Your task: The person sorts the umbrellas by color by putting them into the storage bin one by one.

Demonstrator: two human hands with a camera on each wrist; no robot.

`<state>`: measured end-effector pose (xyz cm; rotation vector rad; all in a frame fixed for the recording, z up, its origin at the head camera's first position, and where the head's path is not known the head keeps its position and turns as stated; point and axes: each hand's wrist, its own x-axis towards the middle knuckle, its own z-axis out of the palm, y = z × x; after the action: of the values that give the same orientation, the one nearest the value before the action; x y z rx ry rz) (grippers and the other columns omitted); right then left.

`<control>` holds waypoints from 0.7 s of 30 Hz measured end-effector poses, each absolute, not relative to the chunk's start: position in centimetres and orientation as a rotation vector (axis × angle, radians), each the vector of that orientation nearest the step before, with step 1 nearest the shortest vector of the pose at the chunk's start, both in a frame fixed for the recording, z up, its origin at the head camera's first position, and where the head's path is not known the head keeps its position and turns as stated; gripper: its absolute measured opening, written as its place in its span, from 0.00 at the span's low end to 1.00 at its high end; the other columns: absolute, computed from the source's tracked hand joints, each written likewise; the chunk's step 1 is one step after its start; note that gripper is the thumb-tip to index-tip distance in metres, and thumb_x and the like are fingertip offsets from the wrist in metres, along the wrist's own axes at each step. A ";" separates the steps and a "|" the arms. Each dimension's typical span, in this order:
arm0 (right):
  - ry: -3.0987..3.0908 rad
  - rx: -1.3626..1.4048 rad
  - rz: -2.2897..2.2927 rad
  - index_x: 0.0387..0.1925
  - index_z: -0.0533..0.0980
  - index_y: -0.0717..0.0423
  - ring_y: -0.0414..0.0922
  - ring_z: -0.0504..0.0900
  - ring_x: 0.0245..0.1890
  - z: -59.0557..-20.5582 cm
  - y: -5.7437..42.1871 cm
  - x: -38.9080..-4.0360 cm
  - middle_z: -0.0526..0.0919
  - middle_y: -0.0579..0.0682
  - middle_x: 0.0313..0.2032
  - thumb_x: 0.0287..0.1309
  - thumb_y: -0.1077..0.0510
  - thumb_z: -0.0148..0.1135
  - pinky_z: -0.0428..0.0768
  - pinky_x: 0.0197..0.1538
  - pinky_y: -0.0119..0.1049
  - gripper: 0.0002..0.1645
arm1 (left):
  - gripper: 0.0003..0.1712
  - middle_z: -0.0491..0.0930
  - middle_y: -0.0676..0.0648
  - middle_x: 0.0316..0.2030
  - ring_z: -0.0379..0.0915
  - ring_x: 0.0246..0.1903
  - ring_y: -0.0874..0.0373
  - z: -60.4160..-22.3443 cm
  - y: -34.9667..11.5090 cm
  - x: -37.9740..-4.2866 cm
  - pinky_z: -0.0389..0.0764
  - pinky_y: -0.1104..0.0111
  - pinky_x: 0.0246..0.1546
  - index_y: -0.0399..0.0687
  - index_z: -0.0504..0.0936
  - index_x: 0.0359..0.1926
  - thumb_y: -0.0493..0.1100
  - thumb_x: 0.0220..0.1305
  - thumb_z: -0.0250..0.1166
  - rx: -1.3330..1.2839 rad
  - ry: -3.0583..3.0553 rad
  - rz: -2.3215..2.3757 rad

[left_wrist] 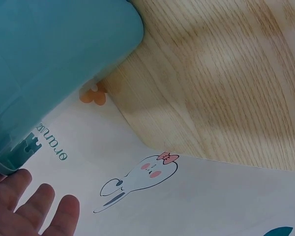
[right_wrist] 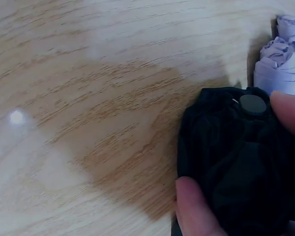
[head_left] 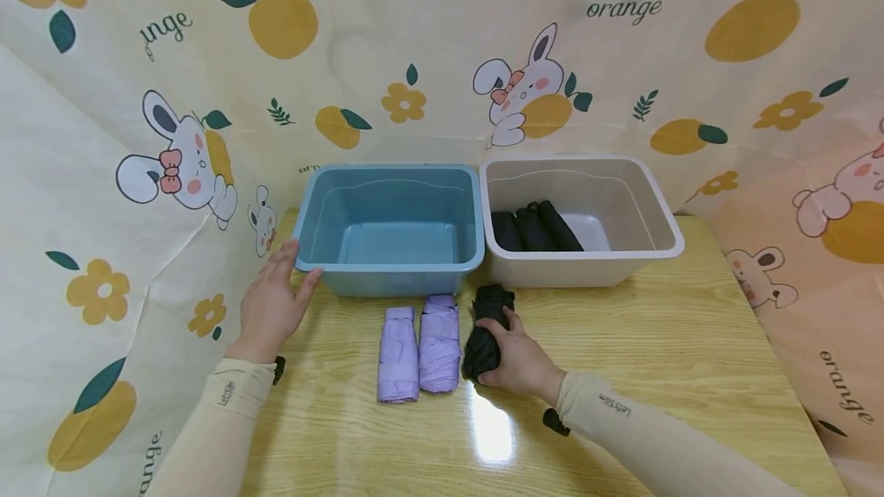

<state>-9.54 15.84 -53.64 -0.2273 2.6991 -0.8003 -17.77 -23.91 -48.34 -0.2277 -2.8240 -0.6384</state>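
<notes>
My right hand [head_left: 518, 355] grips a black folded umbrella [head_left: 486, 340] on the table in front of the bins. In the right wrist view, a round grey button shows at the end of the black umbrella [right_wrist: 236, 152], with fingers along its sides. Just left of it, two purple folded umbrellas [head_left: 398, 359] lie side by side. My left hand [head_left: 272, 301] is at the near left corner of the blue bin [head_left: 387, 271], its fingers extended. The left wrist view shows its fingertips [left_wrist: 22, 177] right at the rim.
Right beside the blue bin stands a beige bin [head_left: 580, 255] with several black rolled bundles [head_left: 535, 228] at its left side. Behind and left, a printed cloth [head_left: 442, 44] borders the wooden table [head_left: 656, 374].
</notes>
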 end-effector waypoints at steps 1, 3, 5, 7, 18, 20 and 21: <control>2.703 -0.225 -0.801 0.67 0.68 0.44 0.60 0.82 0.43 -53.7 15.9 -9.6 0.49 0.74 0.71 0.35 0.52 0.85 0.82 0.46 0.50 0.54 | 0.41 0.62 0.35 0.71 0.59 0.68 0.36 -48.3 -23.9 -17.8 0.64 0.42 0.64 0.34 0.60 0.74 0.60 0.75 0.54 -0.229 -2.823 -0.640; 2.712 -0.221 -0.804 0.67 0.68 0.44 0.61 0.82 0.45 -53.8 15.9 -9.5 0.49 0.73 0.72 0.35 0.52 0.86 0.82 0.48 0.51 0.54 | 0.41 0.62 0.35 0.71 0.58 0.68 0.36 -48.3 -23.9 -17.8 0.64 0.42 0.64 0.34 0.60 0.74 0.60 0.75 0.54 -0.229 -2.822 -0.643; 2.717 -0.221 -0.804 0.67 0.68 0.44 0.60 0.82 0.44 -54.0 16.0 -9.6 0.50 0.73 0.72 0.35 0.52 0.85 0.82 0.47 0.51 0.54 | 0.41 0.62 0.35 0.71 0.59 0.68 0.36 -48.3 -23.8 -17.8 0.64 0.42 0.64 0.34 0.60 0.73 0.60 0.75 0.54 -0.227 -2.820 -0.644; 2.724 -0.225 -0.804 0.67 0.68 0.45 0.59 0.83 0.43 -54.1 16.0 -9.6 0.50 0.72 0.72 0.35 0.52 0.85 0.82 0.46 0.50 0.54 | 0.41 0.62 0.35 0.71 0.59 0.68 0.36 -48.3 -23.8 -17.8 0.64 0.42 0.64 0.34 0.61 0.73 0.60 0.75 0.54 -0.225 -2.818 -0.643; 2.734 -0.233 -0.832 0.68 0.68 0.48 0.61 0.81 0.48 -54.4 16.2 -9.7 0.51 0.72 0.71 0.34 0.52 0.85 0.81 0.49 0.50 0.55 | 0.40 0.63 0.35 0.71 0.59 0.68 0.36 -48.3 -23.9 -17.7 0.64 0.43 0.64 0.33 0.62 0.73 0.58 0.74 0.56 -0.232 -2.803 -0.650; 2.731 -0.231 -0.842 0.68 0.68 0.48 0.62 0.80 0.50 -54.5 16.3 -9.6 0.52 0.71 0.72 0.34 0.52 0.85 0.81 0.50 0.51 0.55 | 0.40 0.63 0.35 0.71 0.59 0.68 0.36 -48.3 -23.9 -17.7 0.64 0.43 0.64 0.33 0.62 0.73 0.58 0.74 0.56 -0.232 -2.804 -0.650; 2.730 -0.231 -0.849 0.68 0.68 0.48 0.62 0.79 0.51 -54.5 16.4 -9.6 0.52 0.71 0.71 0.34 0.52 0.85 0.81 0.51 0.51 0.55 | 0.40 0.62 0.35 0.71 0.59 0.68 0.36 -48.3 -23.9 -17.7 0.64 0.43 0.64 0.33 0.62 0.73 0.58 0.74 0.56 -0.232 -2.804 -0.650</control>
<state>-9.59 16.36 -54.51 -0.2312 2.7297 -0.8491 -17.74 -23.89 -48.28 -0.2321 -2.8044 -0.6496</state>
